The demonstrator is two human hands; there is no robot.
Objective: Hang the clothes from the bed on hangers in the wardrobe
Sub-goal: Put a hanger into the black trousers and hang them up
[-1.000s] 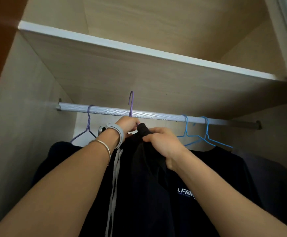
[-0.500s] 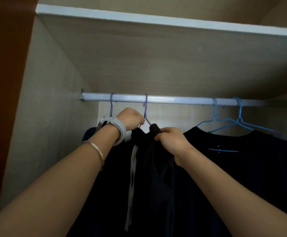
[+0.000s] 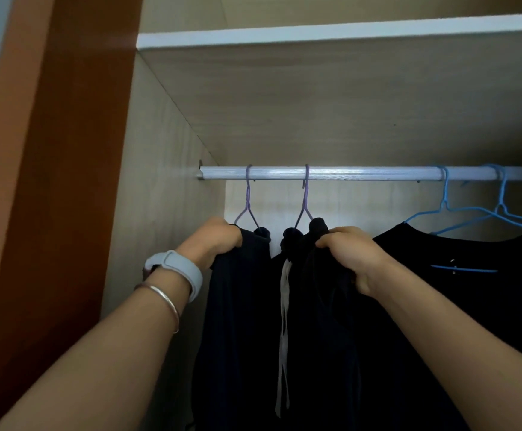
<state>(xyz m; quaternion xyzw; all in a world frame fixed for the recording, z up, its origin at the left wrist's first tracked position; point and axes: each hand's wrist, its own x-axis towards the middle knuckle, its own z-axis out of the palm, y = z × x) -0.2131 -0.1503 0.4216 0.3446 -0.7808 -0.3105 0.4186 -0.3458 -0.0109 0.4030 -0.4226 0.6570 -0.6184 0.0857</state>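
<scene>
in the wardrobe [image 3: 166, 169] two purple hangers hook on the rail [image 3: 362, 173]. the left hand [image 3: 219, 241] curls its fingers round the top of the dark garment [image 3: 241, 306] on the left hanger [image 3: 248, 200]. the right hand [image 3: 349, 256] grips bunched cloth of the middle garment [image 3: 321, 331], which hangs on the second hanger [image 3: 306, 197]. a white cord [image 3: 284, 306] dangles down its front. further right, blue hangers [image 3: 443, 206] and a black shirt [image 3: 471, 306] hang on the rail. a grey watch [image 3: 175, 269] and a bangle [image 3: 163, 297] sit on the left wrist.
</scene>
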